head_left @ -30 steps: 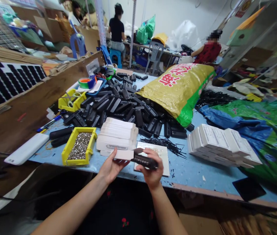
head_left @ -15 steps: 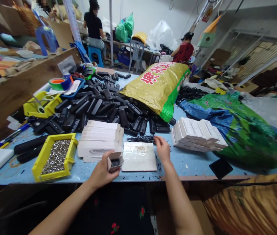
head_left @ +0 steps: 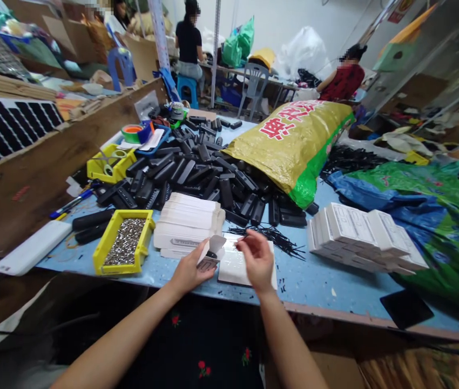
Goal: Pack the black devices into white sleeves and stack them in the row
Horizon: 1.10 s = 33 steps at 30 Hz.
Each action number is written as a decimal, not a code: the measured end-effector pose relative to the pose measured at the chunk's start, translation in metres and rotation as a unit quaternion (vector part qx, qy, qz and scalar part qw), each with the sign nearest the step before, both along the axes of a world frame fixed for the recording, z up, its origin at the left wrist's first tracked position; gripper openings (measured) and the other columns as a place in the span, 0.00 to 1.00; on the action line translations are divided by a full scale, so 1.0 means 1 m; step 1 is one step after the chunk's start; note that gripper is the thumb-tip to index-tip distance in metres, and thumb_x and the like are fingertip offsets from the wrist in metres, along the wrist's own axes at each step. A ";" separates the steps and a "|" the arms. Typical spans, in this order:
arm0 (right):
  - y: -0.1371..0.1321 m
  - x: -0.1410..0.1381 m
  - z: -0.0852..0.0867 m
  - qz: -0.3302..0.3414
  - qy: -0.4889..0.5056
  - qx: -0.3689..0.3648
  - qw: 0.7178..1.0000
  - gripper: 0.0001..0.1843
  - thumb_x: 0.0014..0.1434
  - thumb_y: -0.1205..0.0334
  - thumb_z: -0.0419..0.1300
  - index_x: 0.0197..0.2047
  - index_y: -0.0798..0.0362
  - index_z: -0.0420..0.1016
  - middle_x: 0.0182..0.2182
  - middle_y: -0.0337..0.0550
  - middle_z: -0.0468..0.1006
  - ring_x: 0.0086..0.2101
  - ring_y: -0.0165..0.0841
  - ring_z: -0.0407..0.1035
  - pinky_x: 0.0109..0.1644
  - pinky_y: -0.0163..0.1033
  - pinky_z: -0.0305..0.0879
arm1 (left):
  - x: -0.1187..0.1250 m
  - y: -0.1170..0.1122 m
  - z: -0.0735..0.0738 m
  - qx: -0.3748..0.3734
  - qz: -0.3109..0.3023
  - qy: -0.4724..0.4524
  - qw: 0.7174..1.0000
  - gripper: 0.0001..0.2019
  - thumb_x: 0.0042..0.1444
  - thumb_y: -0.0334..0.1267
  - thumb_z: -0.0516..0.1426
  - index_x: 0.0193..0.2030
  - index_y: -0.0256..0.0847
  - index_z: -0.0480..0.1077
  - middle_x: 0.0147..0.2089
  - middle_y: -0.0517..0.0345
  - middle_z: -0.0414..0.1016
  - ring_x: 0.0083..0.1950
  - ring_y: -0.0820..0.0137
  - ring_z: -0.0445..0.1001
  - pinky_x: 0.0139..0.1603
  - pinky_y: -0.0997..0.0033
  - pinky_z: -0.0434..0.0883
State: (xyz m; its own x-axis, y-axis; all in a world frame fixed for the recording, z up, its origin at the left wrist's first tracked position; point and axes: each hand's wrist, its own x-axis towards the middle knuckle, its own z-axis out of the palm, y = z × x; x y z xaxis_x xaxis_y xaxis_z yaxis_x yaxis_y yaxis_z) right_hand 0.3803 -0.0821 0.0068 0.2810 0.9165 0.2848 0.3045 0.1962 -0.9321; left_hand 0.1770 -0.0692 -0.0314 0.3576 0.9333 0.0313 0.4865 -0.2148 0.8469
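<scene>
My left hand (head_left: 188, 274) is closed around a small white cardboard box (head_left: 208, 263), its end flap standing up and a dark object partly showing inside. Just right of the box, my right hand (head_left: 260, 263) is raised over a white board (head_left: 234, 271), thumb and fingertips pinched. Something small and dark may be at the fingertips, but I cannot make it out. Thin black strips (head_left: 285, 242) lie in a loose pile behind and to the right of that hand. A stack of flat, unfolded white boxes (head_left: 187, 222) stands behind my left hand.
Black plastic cases (head_left: 184, 175) heap across the table behind, beside a gold sack (head_left: 282, 138). A yellow bin (head_left: 148, 254) of small metal pieces sits left; filled-out white boxes (head_left: 353, 229) are stacked right. Two seated people (head_left: 189, 46) and others work in the background.
My right hand has moved from the pile of black strips toward the box's open end. The left hand still holds the box, now tilted differently. The view has shifted left.
</scene>
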 end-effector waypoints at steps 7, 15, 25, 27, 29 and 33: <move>-0.003 -0.041 0.004 0.082 -0.169 0.018 0.982 0.08 0.56 0.55 0.60 0.35 0.49 0.77 0.39 0.46 0.73 0.41 0.38 0.66 0.50 0.48 0.64 | -0.006 0.006 -0.009 0.007 -0.001 -0.060 0.998 0.32 0.46 0.43 0.62 0.59 0.45 0.58 0.59 0.50 0.66 0.61 0.59 0.65 0.61 0.59 0.62; 0.009 -0.059 -0.039 0.171 0.140 -0.034 0.975 0.24 0.58 0.42 0.55 0.48 0.51 0.75 0.49 0.49 0.75 0.49 0.40 0.69 0.54 0.47 0.66 | -0.004 0.016 0.001 -0.061 -0.036 -0.089 0.994 0.48 0.43 0.41 0.63 0.67 0.43 0.39 0.46 0.53 0.74 0.45 0.64 0.74 0.50 0.62 0.69; 0.011 -0.054 -0.024 0.181 0.022 -0.010 0.983 0.16 0.60 0.52 0.54 0.47 0.48 0.76 0.48 0.45 0.76 0.50 0.38 0.69 0.57 0.48 0.64 | -0.006 0.016 0.001 -0.078 -0.019 -0.063 0.995 0.48 0.45 0.40 0.61 0.69 0.44 0.37 0.56 0.48 0.69 0.52 0.59 0.72 0.55 0.57 0.66; 0.003 -0.055 -0.027 0.205 -0.037 0.030 0.978 0.18 0.59 0.52 0.55 0.50 0.47 0.74 0.53 0.45 0.72 0.55 0.39 0.64 0.61 0.50 0.58 | -0.006 0.015 0.004 -0.074 -0.015 -0.086 0.993 0.46 0.44 0.42 0.62 0.68 0.43 0.43 0.63 0.46 0.61 0.59 0.58 0.66 0.61 0.56 0.62; -0.012 -0.061 -0.032 0.199 -0.061 0.015 0.978 0.28 0.56 0.51 0.59 0.59 0.48 0.65 0.60 0.48 0.63 0.59 0.41 0.58 0.61 0.50 0.57 | -0.002 0.012 0.009 -0.074 0.032 -0.105 0.991 0.45 0.44 0.45 0.63 0.67 0.41 0.45 0.66 0.44 0.55 0.64 0.57 0.60 0.65 0.56 0.58; -0.041 -0.071 -0.039 0.164 -0.114 -0.059 0.978 0.58 0.43 0.56 0.69 0.69 0.50 0.37 0.66 0.53 0.46 0.63 0.45 0.49 0.61 0.50 0.58 | -0.001 -0.003 0.023 -0.135 0.074 -0.146 0.977 0.38 0.55 0.49 0.54 0.68 0.44 0.38 0.68 0.45 0.51 0.67 0.59 0.56 0.66 0.54 0.56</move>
State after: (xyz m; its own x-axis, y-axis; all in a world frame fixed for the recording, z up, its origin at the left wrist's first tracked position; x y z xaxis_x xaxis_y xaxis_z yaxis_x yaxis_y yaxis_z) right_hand 0.3098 -0.1232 -0.0321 -0.0918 0.9770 0.1925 0.4460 0.2132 -0.8693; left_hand 0.1763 -0.0723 -0.0082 0.2302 0.9628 -0.1418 0.2243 0.0893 0.9704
